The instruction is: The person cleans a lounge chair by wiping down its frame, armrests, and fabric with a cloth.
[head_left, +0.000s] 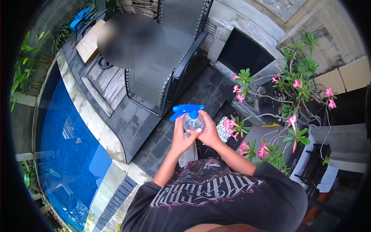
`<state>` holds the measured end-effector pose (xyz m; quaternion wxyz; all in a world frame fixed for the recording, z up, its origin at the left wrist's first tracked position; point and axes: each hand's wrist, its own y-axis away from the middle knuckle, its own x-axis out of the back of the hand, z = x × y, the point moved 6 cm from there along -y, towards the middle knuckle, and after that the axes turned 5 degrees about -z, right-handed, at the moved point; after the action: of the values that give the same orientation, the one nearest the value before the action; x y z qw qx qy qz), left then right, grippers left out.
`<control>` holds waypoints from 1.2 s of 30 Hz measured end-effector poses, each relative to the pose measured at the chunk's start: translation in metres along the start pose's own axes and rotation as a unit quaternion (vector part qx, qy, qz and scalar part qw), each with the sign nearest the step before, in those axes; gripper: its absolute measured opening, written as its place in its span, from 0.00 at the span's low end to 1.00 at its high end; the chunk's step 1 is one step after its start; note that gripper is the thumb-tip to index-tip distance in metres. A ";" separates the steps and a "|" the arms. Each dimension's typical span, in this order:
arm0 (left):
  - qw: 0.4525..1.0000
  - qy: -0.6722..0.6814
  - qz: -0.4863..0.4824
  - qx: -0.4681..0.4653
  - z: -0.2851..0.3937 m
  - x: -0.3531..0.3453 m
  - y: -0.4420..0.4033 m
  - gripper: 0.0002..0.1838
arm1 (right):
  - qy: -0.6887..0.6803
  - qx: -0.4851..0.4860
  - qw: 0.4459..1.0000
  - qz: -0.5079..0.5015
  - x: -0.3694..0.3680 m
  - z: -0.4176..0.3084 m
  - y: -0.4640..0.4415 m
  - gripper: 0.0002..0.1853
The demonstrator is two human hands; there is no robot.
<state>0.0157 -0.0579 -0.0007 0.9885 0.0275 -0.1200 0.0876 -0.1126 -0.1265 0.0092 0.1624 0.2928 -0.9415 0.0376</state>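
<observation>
A clear spray bottle [192,124] with a blue trigger head [189,108] is held upright in front of my chest. My left hand [181,135] wraps round one side of the bottle. Round the other side closes my right hand [208,129], its thumb across the front near the left thumb. The blue trigger points toward the left, over the left fingers. Just right of the hands, pink flowers [230,125] of a potted plant bloom close to the bottle.
A grey mesh lounge chair [154,77] stands ahead on dark stone tiles [150,135]. To the left lies a blue pool [73,154] with a pale stone edge [106,141]. A branching plant [297,85] with pink blossoms spreads on the right. A wooden platform [104,83] is beside the chair.
</observation>
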 end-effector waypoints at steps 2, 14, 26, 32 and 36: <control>0.998 0.060 -0.004 -0.002 -0.007 0.000 0.005 0.48 | 0.008 -0.015 1.000 0.012 0.001 -0.001 0.006 0.45; 0.987 0.009 -0.010 0.159 0.014 0.069 -0.209 0.31 | -0.095 0.003 0.973 0.208 0.146 0.083 -0.260 0.45; 0.965 0.019 0.012 0.263 0.005 -0.028 -0.430 0.31 | 0.096 -0.013 0.914 0.395 0.424 0.202 -0.585 0.46; 0.934 -0.121 0.029 0.336 -0.020 -0.024 -0.453 0.33 | 0.129 -0.052 0.916 0.377 0.486 0.276 -0.710 0.49; 0.879 -0.202 -0.032 0.432 -0.038 -0.016 -0.445 0.39 | 0.143 -0.027 0.913 0.381 0.486 0.312 -0.750 0.49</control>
<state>0.0897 -0.4954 -0.0564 0.8352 0.4725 -0.2662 0.0911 -0.1555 -1.0598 -0.1446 0.2767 -0.1013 -0.9490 0.1125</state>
